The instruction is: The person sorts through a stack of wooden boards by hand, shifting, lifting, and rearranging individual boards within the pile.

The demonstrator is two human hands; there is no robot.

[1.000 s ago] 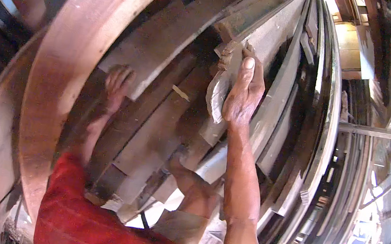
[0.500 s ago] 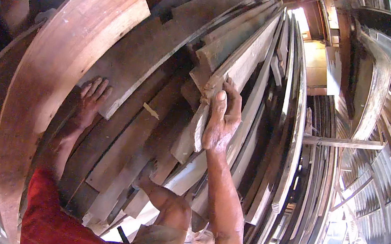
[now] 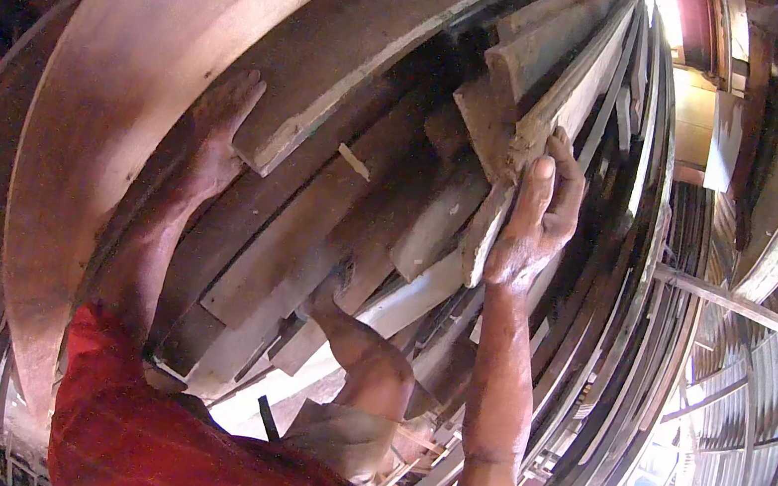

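Since the earlier frame, your left hand (image 3: pixel 225 113) has slid farther up beside the wide dark-brown wooden board (image 3: pixel 318 82), so that your wrist now lies near its squared lower end; your whole view has shifted too, while your right hand (image 3: pixel 537 225) keeps its place on the long pale wooden plank with a splintered end (image 3: pixel 572 94). Your left fingers look nearly straight along the left edge of the dark board, yet you show too little of them to tell whether they grasp it. Your right thumb points up along the pale plank, with the fingers bent against its right side near the ragged end; whether they clench or merely press, I cannot tell. That plank leans among the upright lengths of timber to your right, while the dark board lies left of it, between your arms. Just left of your left arm stands a broad, smooth reddish-brown plank (image 3: pixel 128 103). Below the dark board you have staggered brown boards (image 3: pixel 274 271), with a small pale wood chip (image 3: pixel 354 162) on them, and your bare leg (image 3: pixel 380 372) among their lower ends.
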